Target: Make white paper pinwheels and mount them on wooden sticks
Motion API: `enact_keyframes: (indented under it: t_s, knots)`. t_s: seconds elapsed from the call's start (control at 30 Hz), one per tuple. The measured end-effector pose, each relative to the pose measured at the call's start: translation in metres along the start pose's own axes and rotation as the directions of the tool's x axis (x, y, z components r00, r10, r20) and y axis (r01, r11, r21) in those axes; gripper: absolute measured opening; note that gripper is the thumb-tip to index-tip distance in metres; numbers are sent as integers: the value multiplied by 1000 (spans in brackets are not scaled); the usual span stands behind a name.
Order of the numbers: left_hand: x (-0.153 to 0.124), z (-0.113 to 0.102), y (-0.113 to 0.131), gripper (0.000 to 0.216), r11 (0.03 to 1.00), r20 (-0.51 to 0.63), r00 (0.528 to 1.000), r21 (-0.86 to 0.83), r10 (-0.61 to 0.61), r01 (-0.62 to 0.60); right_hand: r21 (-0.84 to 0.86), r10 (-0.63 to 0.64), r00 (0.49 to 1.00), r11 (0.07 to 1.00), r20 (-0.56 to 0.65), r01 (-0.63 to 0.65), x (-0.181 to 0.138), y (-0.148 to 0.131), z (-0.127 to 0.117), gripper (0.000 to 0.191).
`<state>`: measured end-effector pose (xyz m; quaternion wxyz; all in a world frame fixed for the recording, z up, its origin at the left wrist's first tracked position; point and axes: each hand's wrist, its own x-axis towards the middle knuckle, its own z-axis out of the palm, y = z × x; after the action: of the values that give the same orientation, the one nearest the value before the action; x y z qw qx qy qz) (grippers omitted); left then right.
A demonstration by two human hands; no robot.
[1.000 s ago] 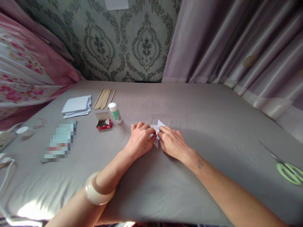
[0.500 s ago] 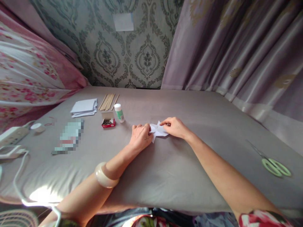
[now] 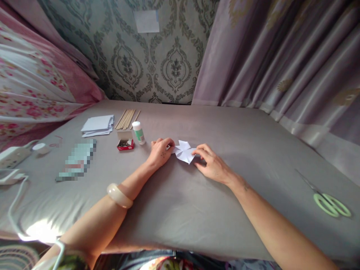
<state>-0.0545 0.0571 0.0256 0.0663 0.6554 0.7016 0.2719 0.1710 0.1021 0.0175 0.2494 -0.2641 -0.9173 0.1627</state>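
Against a patterned wall [image 3: 126,56] and a drawn curtain [image 3: 225,48], a folded white paper [image 3: 184,154] with pointed flaps lies near the middle of a grey-covered surface [image 3: 174,210], between two bare hands. It should handle as next to weightless, crisp at the creases but easily bent or torn (a careless thumb would crumple a flap), so its outer points or folded edges look the safest hold. At the paper's nine o'clock, the left hand [image 3: 161,152] is nearly closed, seemingly pinching a point between thumb and fingers. At three o'clock, the right hand [image 3: 212,163] is half open, fingertips touching the near point, thumb apart below. A capped tube [image 3: 138,133] stands toward ten o'clock; scissors [image 3: 327,202] lie well apart toward four.
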Motion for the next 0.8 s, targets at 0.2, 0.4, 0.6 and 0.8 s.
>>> enact_keyframes:
  t_s: [0.2,0.4,0.6,0.8]
  knots:
    - [5,6,0,13,996,3,996,31,89,-89,-163,-87,996,983,25,90,-1,-12,5,16]
    - [-6,6,8,17,969,-20,975,120,222,-218,-221,-41,989,973,140,71,-3,-17,7,19]
    - [-32,-5,34,25,898,144,914,181,379,-401,-156,51,985,987,163,-25,-5,-25,3,23]
    - [-36,-7,38,23,870,260,885,215,387,-443,11,147,984,989,99,-149,-5,-23,6,22]
